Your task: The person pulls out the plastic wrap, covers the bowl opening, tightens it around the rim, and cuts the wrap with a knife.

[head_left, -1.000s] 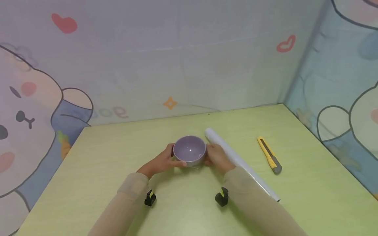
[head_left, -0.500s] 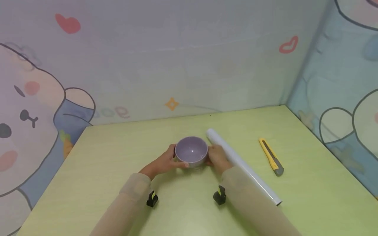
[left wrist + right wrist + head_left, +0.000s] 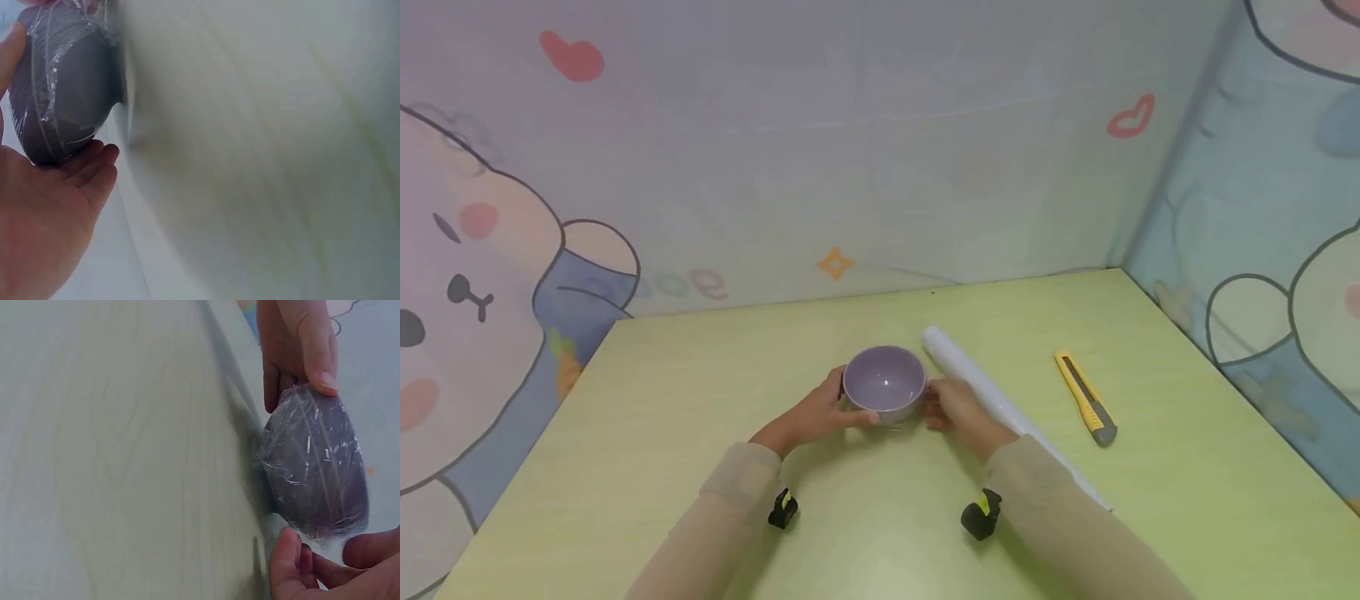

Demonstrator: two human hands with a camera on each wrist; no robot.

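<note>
A purple bowl (image 3: 885, 382) sits upright on the table, with clear plastic wrap (image 3: 306, 450) clinging in creases to its outside. My left hand (image 3: 814, 414) holds the bowl's left side, its thumb along the front and its fingers around the far side. At the bowl's right side is my right hand (image 3: 958, 408), its fingers loosely bent near the wrap. In the right wrist view, its thumb (image 3: 372, 549) and fingertips (image 3: 287, 540) stand apart, close below the wrapped bowl. Whether they touch the wrap is hard to tell.
A long roll of white film (image 3: 992, 396) lies diagonally behind and under my right forearm. Farther right on the pale wooden table (image 3: 662, 400) lies a yellow utility knife (image 3: 1086, 398). A cartoon-printed curtain (image 3: 737, 167) stands along the back edge.
My right hand has shifted slightly to the right and toward me, its fingers loosening from the bowl's side. The bowl and my left hand have stayed nearly in place.
</note>
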